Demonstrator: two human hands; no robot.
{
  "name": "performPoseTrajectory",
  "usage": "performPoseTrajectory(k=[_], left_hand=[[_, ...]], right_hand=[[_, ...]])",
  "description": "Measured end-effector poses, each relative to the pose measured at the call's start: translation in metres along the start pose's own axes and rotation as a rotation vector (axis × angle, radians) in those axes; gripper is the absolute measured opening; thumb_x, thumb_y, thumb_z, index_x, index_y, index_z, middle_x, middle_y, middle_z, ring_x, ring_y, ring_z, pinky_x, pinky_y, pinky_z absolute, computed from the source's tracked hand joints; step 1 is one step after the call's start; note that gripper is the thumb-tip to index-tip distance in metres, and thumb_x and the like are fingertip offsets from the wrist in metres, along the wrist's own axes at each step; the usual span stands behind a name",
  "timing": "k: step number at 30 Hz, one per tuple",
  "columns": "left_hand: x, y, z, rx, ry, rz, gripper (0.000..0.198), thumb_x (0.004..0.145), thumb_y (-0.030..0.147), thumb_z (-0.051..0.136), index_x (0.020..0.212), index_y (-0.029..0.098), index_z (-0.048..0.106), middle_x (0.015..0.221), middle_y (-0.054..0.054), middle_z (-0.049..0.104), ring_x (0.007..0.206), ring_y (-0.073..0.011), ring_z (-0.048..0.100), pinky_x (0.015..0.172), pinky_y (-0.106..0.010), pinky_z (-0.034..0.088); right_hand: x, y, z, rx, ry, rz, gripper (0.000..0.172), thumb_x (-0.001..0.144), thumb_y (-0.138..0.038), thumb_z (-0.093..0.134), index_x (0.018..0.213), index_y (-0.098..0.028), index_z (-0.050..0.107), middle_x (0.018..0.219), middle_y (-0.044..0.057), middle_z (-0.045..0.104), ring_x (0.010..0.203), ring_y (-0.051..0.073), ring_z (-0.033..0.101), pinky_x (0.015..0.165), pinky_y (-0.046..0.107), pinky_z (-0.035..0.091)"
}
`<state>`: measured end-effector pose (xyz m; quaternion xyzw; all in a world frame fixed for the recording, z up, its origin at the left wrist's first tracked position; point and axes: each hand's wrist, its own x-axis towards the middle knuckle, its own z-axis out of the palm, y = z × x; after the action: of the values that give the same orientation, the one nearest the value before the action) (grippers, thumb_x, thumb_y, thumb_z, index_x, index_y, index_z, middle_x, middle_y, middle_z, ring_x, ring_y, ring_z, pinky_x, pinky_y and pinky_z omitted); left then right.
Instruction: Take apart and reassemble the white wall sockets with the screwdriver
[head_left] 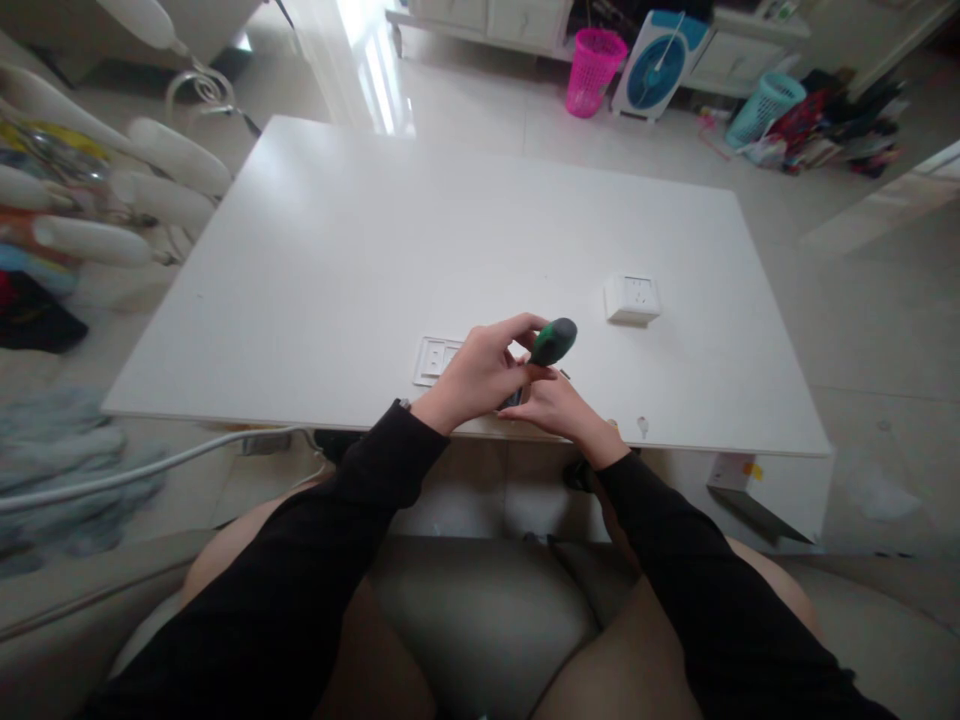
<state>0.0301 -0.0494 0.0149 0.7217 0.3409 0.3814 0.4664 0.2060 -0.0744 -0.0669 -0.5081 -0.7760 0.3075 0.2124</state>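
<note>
My left hand (484,372) is closed near the lower end of a screwdriver (553,343). Its green and black handle sticks up toward me, tilted to the right; its tip is hidden by the hands. Just below and to the right, my right hand (556,402) has its thumb and fingers curled around something. Only a dark bit shows there, too little to name. Partly behind my left wrist lies a white wall socket faceplate (430,362) on the table. A white socket box (631,300) stands to the right, apart from both hands.
The white table (360,240) has its near edge right below my hands. A small clear piece (643,427) lies near that edge, on the right. A white cable (187,455) runs at the left. A pink basket (592,75) and a blue fan (660,65) stand beyond.
</note>
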Motion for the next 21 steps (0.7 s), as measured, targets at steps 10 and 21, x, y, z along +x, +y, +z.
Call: performPoseTrajectory(k=[10, 21], left_hand=[[0.0, -0.007, -0.001, -0.033, 0.01, 0.011, 0.028, 0.091, 0.016, 0.06, 0.12, 0.018, 0.063, 0.105, -0.008, 0.075, 0.103, -0.0208, 0.073, 0.076, -0.028, 0.058], [0.001, -0.004, 0.001, 0.078, 0.053, 0.023, 0.018, 0.079, 0.019, 0.078, 0.092, 0.017, 0.066, 0.092, -0.003, 0.07, 0.084, -0.0149, 0.066, 0.061, -0.021, 0.052]], right_hand=[[-0.001, -0.003, -0.002, 0.067, 0.009, 0.026, 0.082, 0.066, -0.036, 0.094, 0.137, -0.018, 0.058, 0.131, 0.016, 0.064, 0.125, 0.038, 0.059, 0.109, 0.055, 0.049], [0.0, -0.004, -0.001, 0.002, -0.024, 0.025, 0.073, 0.07, -0.038, 0.091, 0.134, -0.019, 0.063, 0.133, 0.014, 0.065, 0.127, 0.037, 0.058, 0.113, 0.054, 0.046]])
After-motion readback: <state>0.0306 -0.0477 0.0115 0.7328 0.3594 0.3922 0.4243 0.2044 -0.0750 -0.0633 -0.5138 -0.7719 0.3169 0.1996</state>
